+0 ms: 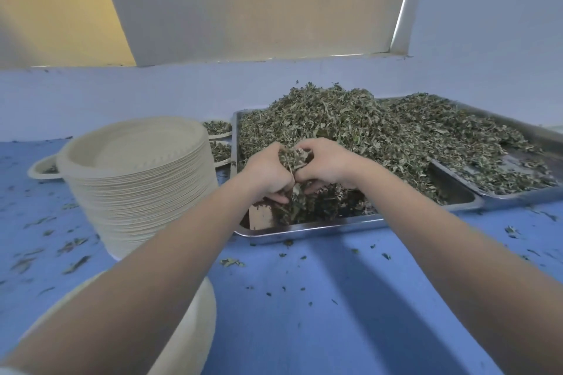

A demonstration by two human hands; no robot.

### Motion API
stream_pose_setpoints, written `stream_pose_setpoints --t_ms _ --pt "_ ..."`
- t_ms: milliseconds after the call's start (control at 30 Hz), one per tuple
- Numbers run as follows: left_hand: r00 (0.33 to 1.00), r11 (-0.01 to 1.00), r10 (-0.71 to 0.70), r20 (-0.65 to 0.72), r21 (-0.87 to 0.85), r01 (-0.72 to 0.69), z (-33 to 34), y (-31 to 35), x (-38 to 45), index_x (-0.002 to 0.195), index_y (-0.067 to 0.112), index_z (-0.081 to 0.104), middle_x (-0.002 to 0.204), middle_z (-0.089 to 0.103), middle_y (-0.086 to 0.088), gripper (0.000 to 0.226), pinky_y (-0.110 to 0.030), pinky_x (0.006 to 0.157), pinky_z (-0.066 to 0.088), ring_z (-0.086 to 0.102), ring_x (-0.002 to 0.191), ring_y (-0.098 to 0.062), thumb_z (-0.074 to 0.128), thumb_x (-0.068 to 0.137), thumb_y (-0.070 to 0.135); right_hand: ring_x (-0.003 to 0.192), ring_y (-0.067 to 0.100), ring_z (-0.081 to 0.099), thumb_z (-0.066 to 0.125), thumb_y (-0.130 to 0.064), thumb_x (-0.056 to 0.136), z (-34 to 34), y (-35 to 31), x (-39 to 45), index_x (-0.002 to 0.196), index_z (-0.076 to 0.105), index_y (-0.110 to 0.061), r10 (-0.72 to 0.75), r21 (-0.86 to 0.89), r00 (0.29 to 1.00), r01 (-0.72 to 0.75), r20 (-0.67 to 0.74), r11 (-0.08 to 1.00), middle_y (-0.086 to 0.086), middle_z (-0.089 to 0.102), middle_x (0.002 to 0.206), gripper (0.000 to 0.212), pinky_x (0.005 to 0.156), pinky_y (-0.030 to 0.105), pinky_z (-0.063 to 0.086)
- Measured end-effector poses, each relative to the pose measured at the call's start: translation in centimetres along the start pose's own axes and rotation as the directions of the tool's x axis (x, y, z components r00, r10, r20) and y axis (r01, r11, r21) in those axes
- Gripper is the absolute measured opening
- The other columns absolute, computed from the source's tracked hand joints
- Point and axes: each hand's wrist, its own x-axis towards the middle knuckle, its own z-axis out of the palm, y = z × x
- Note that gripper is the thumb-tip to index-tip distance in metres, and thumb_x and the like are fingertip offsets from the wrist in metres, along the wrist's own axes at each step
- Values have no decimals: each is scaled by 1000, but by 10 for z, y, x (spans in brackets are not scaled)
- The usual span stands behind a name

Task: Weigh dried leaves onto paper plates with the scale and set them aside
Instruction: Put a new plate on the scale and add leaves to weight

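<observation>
A big heap of dried leaves [344, 122] fills a steel tray [304, 230] in the middle of the blue table. My left hand [268, 172] and my right hand [327, 161] are pressed together over the tray's near left part, fingers curled round a clump of leaves [294, 158] held between them. A tall stack of paper plates [140, 179] stands left of the tray. One paper plate [195, 323] lies near me, mostly hidden by my left forearm. No scale is visible.
A second steel tray [518, 192] with leaves overlaps the first on the right. Filled paper plates [217, 128] sit behind the stack, another plate [42, 167] at far left. A brown block [260, 218] stands in the tray's near left corner. Leaf bits litter the table.
</observation>
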Motion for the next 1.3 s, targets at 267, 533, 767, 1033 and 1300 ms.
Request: stream_pose_setpoints --t_ms 267,533,767,1033,1300 --pt "995 996 87 -45 35 -85 -24 41 -25 149 14 20 129 40 -14 82 -33 65 59 57 70 -20 55 80 -14 73 17 65 65 7 80 -17 -47 -16 144 34 -9 -36 0 999 36 -24 999 9 58 101 73 59 26 58" --pt "998 996 52 -16 76 -51 -66 54 -77 116 2 48 99 50 -14 43 -34 59 60 62 70 -23 56 77 -15 77 15 63 66 6 81 4 -91 -59 141 37 -7 -61 140 998 64 -22 988 4 56 99 68 56 23 57" --pt "999 999 32 -19 34 -32 -109 8 -160 85 5 52 96 56 -19 25 -37 65 60 65 79 -29 53 77 -19 67 15 66 62 7 83 76 -120 -104 112 60 -1 -153 161 981 133 116 978 11 65 92 31 59 27 59" --pt "978 959 -178 107 242 147 -132 -48 -216 129 24 47 114 60 -8 60 -42 82 56 64 96 -26 72 77 3 86 25 71 66 2 81 132 -118 -112 111 64 -2 -69 -128 942 117 329 985 14 68 106 30 73 40 59" --pt "997 967 -71 12 245 66 -144 -48 -216 134 31 44 107 55 4 72 -30 80 54 61 95 -16 79 72 21 71 24 72 67 8 78 134 -126 -105 76 63 -8 -100 -25 960 111 261 994 15 66 89 17 61 30 59"
